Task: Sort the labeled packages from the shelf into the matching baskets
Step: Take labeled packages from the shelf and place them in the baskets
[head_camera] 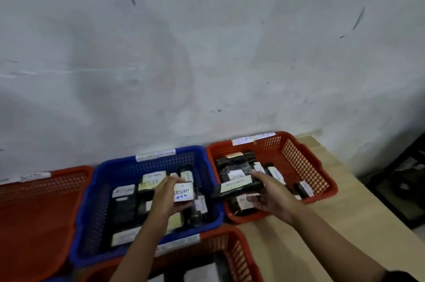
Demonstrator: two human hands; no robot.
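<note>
Labeled black package (184,194) over blue basket (96,201)

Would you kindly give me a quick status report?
Left hand holds labeled package over blue basket. Right hand open over red basket. Nothing blocking.
</note>
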